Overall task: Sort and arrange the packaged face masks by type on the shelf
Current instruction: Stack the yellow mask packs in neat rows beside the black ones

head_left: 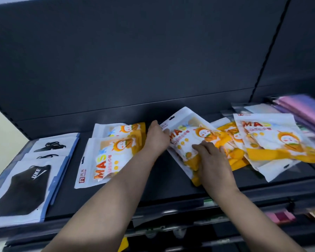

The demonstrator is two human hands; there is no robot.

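Head view, mid-sort on the orange type: moving one pouch from the mess to the tidy pile

Held pouch (185, 138) just off centre toward 4 o'clock, tilted, hang-hole corner up toward 12, lower end on the shelf (162, 180). Pinched at its top-left edge by left hand (157, 138), thumb on the front, fingers hidden behind. Covered on its lower half by right hand (212, 159), fingers bent over the front; cannot tell whether gripping or only pressing down

Loose pile (269, 140) of the same pouches at 3 o'clock, overlapping and skewed. Neat stack (105, 157) at 8 o'clock, squared. Black mask packets (25, 182) far out at 8 o'clock, in a row of their own. Pink and purple packets (302, 108) at 2 o'clock, blurred

Next move, as a guess: carry left toward 8 o'clock, turn to match the stack, lay flat on top, edges flush

Writing: "MAS" in orange-red on held pouch, stack and pile; cartoon face beside it; red square logo on the stack's bottom corner, small characters unreadable. "UKE" in white with a swoosh-like stroke on the nearest black mask
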